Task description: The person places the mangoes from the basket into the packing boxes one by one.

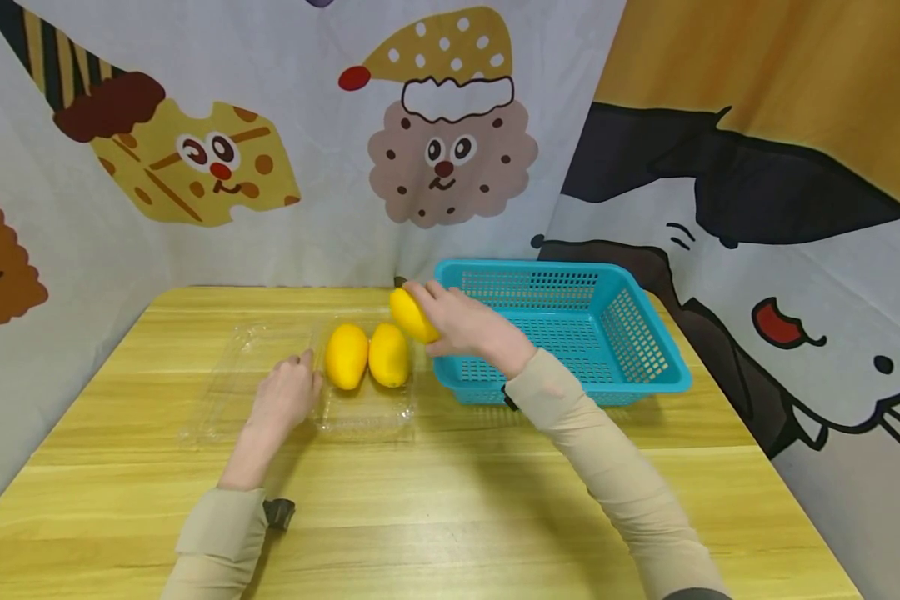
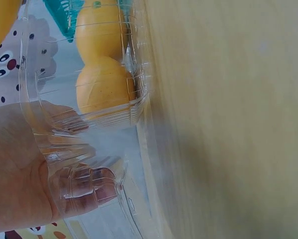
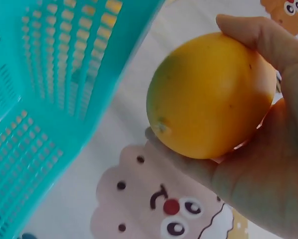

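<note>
Nearest is a bare stretch of the wooden surface [image 1: 435, 533]. Beyond it, the left hand [image 1: 288, 392] is at the fold of an open clear plastic box [image 1: 367, 425]; its grip looks pinched on the plastic, thumb towards the tray, fingers towards the lid [image 1: 232, 383]. Two mangoes [image 1: 347, 357] lie side by side in the tray. Farther up and to the right, the right hand [image 1: 461, 321] has its grip clamped round a third mango [image 1: 411, 315], held in the air between the box and the left end of the blue basket [image 1: 630, 389]. Behind hangs a printed curtain [image 1: 315, 250].

The step in hand seems to be carrying this mango between box and basket; which way, I cannot tell. The next move probably calls for clearing the basket's rim or the tray's edge, the left hand steadying the box.
</note>
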The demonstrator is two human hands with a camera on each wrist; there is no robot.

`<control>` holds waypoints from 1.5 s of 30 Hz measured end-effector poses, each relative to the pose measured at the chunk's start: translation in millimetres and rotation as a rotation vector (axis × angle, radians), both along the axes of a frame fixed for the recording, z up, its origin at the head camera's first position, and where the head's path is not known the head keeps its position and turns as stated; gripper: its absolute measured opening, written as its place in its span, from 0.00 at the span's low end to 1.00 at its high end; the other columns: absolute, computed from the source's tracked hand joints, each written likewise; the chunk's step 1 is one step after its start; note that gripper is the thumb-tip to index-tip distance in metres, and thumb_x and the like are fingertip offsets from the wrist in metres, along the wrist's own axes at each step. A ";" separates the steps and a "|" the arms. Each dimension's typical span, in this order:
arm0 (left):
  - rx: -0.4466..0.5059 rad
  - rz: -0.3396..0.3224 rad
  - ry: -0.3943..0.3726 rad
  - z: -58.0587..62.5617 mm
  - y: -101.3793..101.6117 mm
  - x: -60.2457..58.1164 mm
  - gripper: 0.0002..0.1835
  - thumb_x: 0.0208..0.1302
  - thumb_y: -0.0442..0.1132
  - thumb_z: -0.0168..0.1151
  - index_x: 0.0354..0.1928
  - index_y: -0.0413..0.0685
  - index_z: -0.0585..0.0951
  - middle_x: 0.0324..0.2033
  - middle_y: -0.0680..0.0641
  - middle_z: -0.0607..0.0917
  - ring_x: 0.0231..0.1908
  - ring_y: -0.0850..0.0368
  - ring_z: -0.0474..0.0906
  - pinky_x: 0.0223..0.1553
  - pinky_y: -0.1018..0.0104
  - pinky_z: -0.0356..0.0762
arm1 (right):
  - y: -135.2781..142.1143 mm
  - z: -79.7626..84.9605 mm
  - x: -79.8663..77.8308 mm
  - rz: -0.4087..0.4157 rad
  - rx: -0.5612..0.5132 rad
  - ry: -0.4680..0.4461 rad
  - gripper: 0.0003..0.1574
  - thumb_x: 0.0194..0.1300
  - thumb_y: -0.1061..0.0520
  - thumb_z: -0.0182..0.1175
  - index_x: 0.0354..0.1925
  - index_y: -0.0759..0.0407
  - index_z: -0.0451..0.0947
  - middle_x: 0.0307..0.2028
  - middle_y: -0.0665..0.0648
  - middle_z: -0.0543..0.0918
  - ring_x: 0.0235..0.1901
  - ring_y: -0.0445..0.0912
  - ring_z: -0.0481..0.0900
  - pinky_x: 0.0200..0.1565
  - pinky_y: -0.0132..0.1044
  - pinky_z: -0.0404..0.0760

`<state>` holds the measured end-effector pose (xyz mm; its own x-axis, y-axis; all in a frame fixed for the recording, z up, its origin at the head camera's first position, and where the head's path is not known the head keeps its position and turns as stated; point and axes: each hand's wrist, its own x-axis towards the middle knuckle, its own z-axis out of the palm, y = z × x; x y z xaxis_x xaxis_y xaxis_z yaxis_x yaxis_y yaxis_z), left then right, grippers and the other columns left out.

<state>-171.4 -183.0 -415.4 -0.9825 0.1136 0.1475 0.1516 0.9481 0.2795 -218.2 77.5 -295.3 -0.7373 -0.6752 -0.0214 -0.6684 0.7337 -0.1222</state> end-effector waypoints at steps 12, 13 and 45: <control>0.003 0.009 -0.025 0.6 -0.5 -2.0 0.20 0.66 0.35 0.51 0.54 0.25 0.70 0.37 0.27 0.80 0.35 0.32 0.79 0.29 0.44 0.81 | -42.9 -26.4 27.4 0.080 0.059 0.159 0.52 0.58 0.47 0.67 0.71 0.56 0.50 0.58 0.59 0.70 0.50 0.55 0.76 0.51 0.43 0.82; 0.004 0.008 -0.023 0.6 -0.6 -2.1 0.20 0.66 0.35 0.51 0.54 0.25 0.70 0.37 0.27 0.80 0.35 0.32 0.79 0.29 0.44 0.81 | -45.6 -30.0 28.8 0.090 0.068 0.167 0.52 0.58 0.46 0.67 0.71 0.56 0.50 0.58 0.59 0.70 0.49 0.55 0.77 0.51 0.43 0.82; 0.009 -0.014 0.001 -0.1 -0.6 -0.6 0.21 0.65 0.34 0.51 0.55 0.23 0.70 0.36 0.26 0.80 0.34 0.32 0.79 0.28 0.45 0.81 | -69.1 -92.6 20.9 0.108 0.131 -0.280 0.50 0.63 0.40 0.59 0.73 0.51 0.46 0.73 0.59 0.55 0.72 0.52 0.55 0.71 0.43 0.62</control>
<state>-172.0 -183.5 -415.5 -0.9806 0.1263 0.1497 0.1655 0.9432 0.2881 -197.3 8.4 -387.9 -0.6147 -0.7275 -0.3048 -0.6970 0.6819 -0.2219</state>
